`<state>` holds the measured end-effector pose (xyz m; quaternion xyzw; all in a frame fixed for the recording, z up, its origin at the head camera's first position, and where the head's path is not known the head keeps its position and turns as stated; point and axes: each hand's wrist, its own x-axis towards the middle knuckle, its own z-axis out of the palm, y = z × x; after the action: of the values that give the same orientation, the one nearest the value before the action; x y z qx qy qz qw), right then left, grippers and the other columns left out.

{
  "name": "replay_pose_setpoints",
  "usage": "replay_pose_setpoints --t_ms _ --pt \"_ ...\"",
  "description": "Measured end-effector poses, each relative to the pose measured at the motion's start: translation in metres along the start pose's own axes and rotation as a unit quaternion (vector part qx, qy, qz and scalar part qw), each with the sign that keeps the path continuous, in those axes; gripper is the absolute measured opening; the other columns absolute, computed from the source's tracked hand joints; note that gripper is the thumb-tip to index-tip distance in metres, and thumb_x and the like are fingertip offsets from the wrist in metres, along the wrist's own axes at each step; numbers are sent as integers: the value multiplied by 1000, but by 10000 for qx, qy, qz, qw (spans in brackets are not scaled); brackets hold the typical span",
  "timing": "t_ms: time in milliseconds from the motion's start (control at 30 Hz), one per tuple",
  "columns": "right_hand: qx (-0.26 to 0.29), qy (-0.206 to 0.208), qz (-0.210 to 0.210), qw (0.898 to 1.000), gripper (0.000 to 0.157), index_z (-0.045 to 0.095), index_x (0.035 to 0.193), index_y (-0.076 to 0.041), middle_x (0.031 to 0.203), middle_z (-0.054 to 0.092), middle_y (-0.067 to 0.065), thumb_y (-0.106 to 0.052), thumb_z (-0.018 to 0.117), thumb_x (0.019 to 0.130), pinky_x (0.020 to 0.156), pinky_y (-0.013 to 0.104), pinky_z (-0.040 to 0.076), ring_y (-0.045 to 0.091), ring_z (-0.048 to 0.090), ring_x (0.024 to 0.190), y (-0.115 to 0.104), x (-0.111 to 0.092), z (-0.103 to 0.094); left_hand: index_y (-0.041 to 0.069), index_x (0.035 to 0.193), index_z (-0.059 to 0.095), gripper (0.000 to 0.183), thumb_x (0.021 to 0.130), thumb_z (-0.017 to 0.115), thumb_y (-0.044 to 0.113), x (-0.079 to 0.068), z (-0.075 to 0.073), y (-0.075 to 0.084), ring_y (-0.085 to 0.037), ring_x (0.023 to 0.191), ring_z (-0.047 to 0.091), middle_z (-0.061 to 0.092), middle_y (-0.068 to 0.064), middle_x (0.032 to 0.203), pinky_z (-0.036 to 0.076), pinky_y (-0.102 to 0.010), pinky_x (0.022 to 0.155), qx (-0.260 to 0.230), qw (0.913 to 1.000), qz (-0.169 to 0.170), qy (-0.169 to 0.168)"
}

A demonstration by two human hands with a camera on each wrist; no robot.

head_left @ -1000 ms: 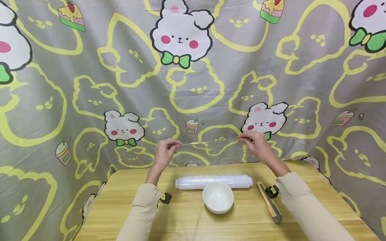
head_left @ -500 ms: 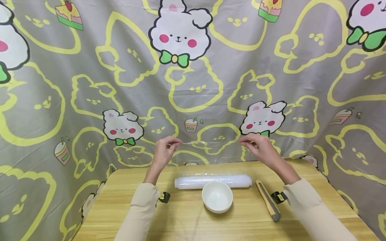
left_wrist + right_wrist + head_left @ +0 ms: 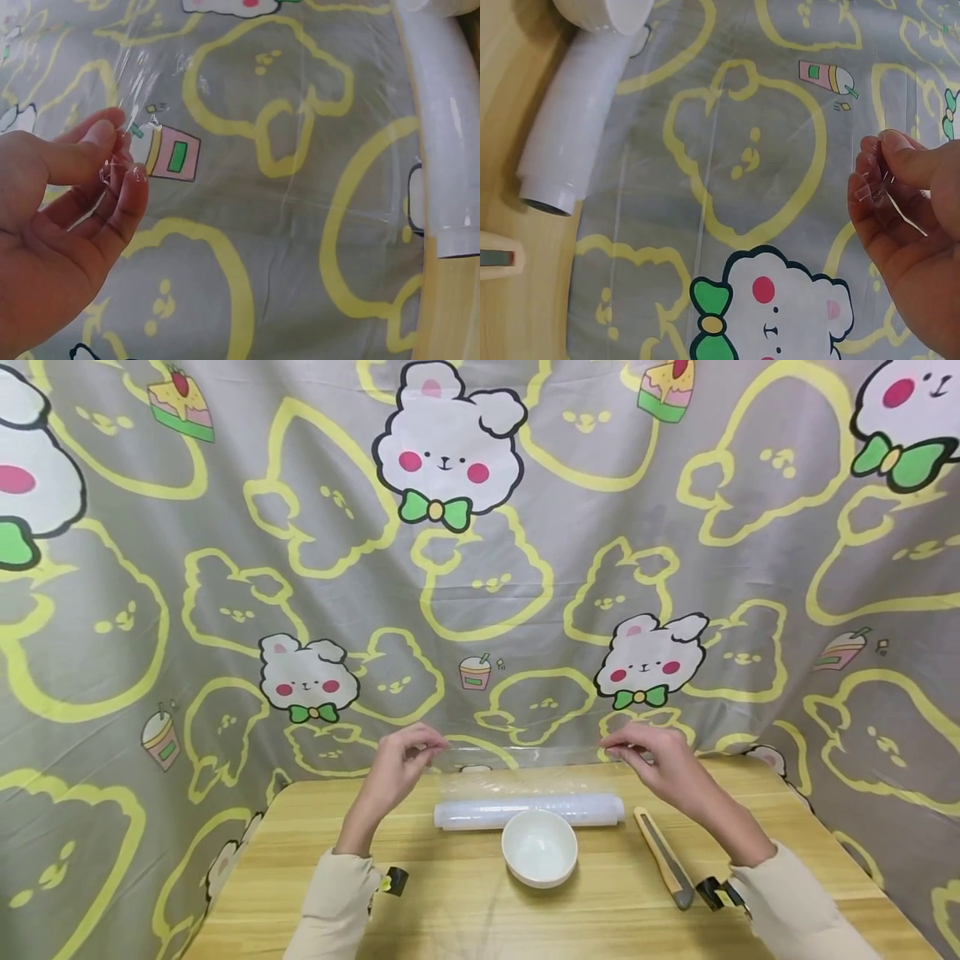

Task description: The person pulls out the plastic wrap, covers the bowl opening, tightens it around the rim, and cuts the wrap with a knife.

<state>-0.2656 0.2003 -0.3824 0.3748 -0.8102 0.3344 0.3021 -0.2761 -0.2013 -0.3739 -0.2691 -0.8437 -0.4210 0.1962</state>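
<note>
A clear sheet of plastic wrap [image 3: 525, 758] is stretched between my two hands, above and behind its roll [image 3: 465, 814] on the table. My left hand [image 3: 399, 766] pinches one corner between thumb and fingers; the left wrist view shows the film bunched at the left fingertips [image 3: 129, 161]. The opposite corner is pinched by my right hand [image 3: 660, 764], with a crumpled bit of film among the right fingertips [image 3: 866, 184]. From the hands the sheet runs down to the white roll of plastic wrap [image 3: 570, 127]. A white bowl [image 3: 540, 849] stands upright just in front of the roll.
To the right of the bowl lies a utility knife [image 3: 663, 858] with an orange and grey handle, near my right wrist. The wooden table [image 3: 450, 902] ends at the back against a grey patterned curtain [image 3: 480, 602].
Both hands have come down toward the table, lowering the stretched edge of plastic wrap, and have spread slightly apart. The roll, bowl and utility knife stay in place.
</note>
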Motion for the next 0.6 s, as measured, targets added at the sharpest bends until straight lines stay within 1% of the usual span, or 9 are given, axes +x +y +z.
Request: replay_pose_setpoints --t_ms 133,200,300,400,500,600 --pt "93 72 -214 9997 35 76 97 -13 91 74 -3 18 77 79 73 11 55 11 70 78 -7 -11 -1 10 97 80 20 93 69 -7 -13 -1 1 -20 76 66 72 -3 95 59 -26 65 -234 9994 145 -203" --pt "145 106 -290 9994 38 76 97 -15 91 74 -3 19 77 79 74 11 55 10 69 79 -9 -17 0 10 97 80 22 92 69 -9 -20 -1 0 -20 80 67 73 -2 96 60 -28 68 -419 9982 172 -390" --pt "213 137 -357 9990 43 75 98 -17 92 74 -3 20 76 77 75 11 55 9 69 80 -13 -27 1 10 99 80 20 92 70 -7 -30 -1 -1 -21 82 68 73 -2 99 61 -29 70 -639 9955 154 -687" --pt "283 73 -349 9990 44 74 99 -18 94 73 -4 20 76 78 75 12 56 9 69 81 -19 -36 3 9 103 79 16 94 70 -2 -41 -2 -2 -20 85 68 73 -3 102 61 -29 72 -753 9926 22 -952" --pt "391 -53 -240 9989 43 74 99 -20 97 72 -6 19 76 79 72 12 54 8 67 83 -25 -46 4 10 103 78 14 95 70 2 -49 -3 -4 -18 87 68 73 -2 102 61 -28 73 -846 9894 -63 -1183" --pt "464 -165 -76 9988 46 74 99 -23 100 68 -8 18 76 79 70 13 52 5 64 84 -31 -57 6 13 100 78 13 95 70 4 -56 -4 -3 -17 87 67 73 -3 100 61 -30 72 -1035 9843 12 -1427"
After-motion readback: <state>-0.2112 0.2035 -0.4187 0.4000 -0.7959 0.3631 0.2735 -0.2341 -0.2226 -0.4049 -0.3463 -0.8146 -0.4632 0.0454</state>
